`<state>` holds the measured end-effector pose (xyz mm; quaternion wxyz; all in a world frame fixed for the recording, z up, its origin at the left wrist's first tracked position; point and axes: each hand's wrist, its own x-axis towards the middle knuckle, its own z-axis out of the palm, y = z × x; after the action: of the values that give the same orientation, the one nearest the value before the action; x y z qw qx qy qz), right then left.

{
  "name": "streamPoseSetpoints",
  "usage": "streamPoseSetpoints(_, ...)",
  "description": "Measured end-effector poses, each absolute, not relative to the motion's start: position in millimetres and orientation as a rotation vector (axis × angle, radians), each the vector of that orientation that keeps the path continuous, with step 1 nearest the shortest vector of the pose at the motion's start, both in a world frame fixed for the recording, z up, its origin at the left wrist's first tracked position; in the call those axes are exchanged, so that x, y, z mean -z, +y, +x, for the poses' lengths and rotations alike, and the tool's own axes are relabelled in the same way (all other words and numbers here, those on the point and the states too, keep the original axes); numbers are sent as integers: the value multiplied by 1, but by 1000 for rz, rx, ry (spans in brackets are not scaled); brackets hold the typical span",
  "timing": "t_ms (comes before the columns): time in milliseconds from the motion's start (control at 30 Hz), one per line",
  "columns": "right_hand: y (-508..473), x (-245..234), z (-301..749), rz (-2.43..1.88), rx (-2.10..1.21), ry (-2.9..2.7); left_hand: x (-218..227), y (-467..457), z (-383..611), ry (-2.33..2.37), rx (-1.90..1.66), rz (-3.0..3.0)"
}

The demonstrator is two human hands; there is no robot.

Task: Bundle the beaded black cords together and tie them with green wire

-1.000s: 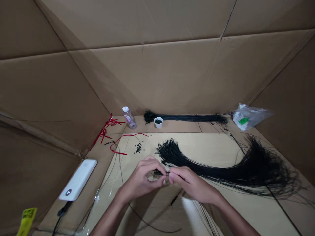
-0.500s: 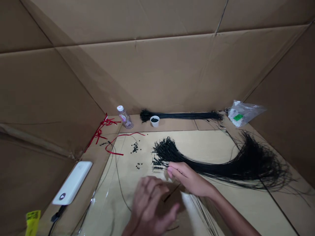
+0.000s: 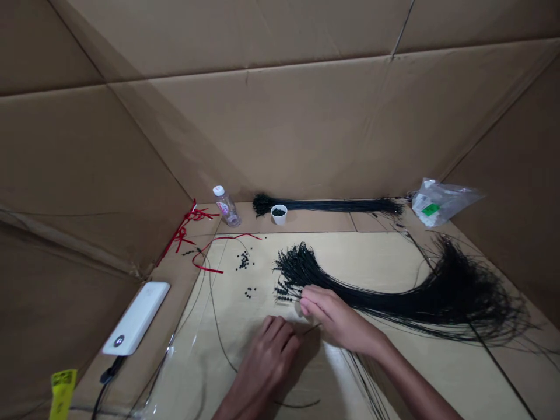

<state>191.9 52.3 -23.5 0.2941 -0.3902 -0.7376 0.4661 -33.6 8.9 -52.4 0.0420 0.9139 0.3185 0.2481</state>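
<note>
My right hand (image 3: 326,312) is closed round several thin black strands, whose beaded ends (image 3: 285,296) stick out to the left of its fingers. Their loose tails (image 3: 365,379) hang down below the wrist. My left hand (image 3: 273,356) lies low on the board with its fingers curled in, the fingertips hidden from view. From its fingers a black strand (image 3: 311,329) runs toward my right hand. Just beyond my right hand rests a large bundle of black strands (image 3: 385,300), beaded at the left end. Small black beads (image 3: 245,261) lie scattered left of it, with a smaller group (image 3: 249,292) nearer me.
At the back stand a white cup of beads (image 3: 279,217) and a clear bottle (image 3: 227,211), beside a second strand bundle (image 3: 336,205). A plastic bag (image 3: 433,204) sits back right. Red ribbon (image 3: 207,269) and a white power bank (image 3: 136,318) lie left. Cardboard walls (image 3: 306,128) surround the board.
My left hand, spread and blurred before, has curled its fingers down onto the strand on the board. My right hand keeps its hold on the beaded strands. The view has shifted slightly.
</note>
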Motion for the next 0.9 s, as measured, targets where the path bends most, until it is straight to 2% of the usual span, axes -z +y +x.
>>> streamPoseSetpoints(100,48,25,190,-1004,-1172,-2087,24,16,-42,955,-808,2919)
streamPoseSetpoints(267,45,22,189,-1000,-1273,-2085,-4,36,-44,1039,-879,2786)
streamPoseSetpoints(367,44,17,191,-983,-1275,-2075,-8,45,-42,943,-901,2680)
streamPoseSetpoints(500,42,8,196,-972,-1361,-2033,-10,51,-40,710,-761,2533)
streamPoseSetpoints(767,34,0,215,-1047,-1585,-2061,-4,45,-39,682,-787,2194)
streamPoseSetpoints(900,26,-18,231,-1118,-1621,-2120,-7,38,-37,653,-835,2086)
